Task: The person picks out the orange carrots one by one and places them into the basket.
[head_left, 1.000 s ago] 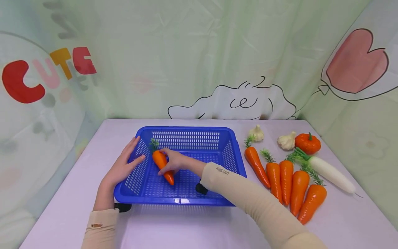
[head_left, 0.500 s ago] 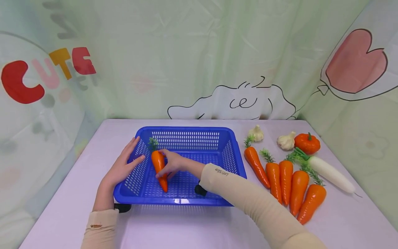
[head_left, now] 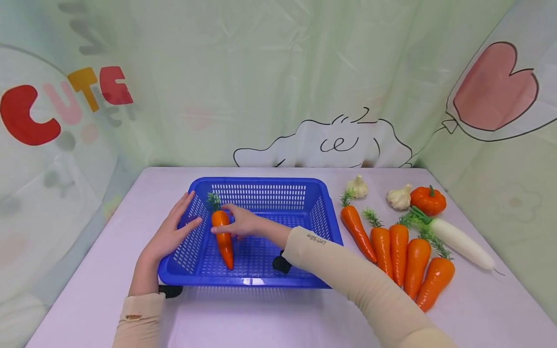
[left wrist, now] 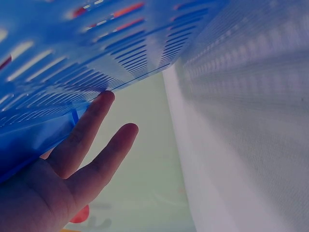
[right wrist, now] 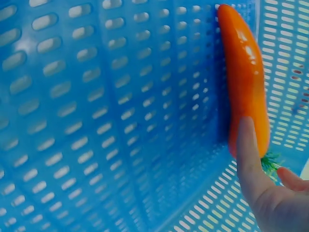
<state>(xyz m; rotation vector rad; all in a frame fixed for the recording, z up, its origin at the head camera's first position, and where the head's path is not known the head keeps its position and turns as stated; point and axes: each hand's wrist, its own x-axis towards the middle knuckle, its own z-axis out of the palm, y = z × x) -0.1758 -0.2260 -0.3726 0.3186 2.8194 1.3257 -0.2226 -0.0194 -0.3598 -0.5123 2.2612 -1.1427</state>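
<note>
The head view is bright, with small glare on the basket (head_left: 247, 281), lower centre. The left wrist view is dimmer (the left hand (left wrist: 55, 193) looks dark). In the right wrist view, the carrot (right wrist: 245, 79) shines white, upper right.

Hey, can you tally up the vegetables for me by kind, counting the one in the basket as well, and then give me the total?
Carrots: 6 (1 in the blue basket, 5 on the table)
Garlic bulbs: 2
Pumpkin: 1
White radish: 1
Total: 10
</note>
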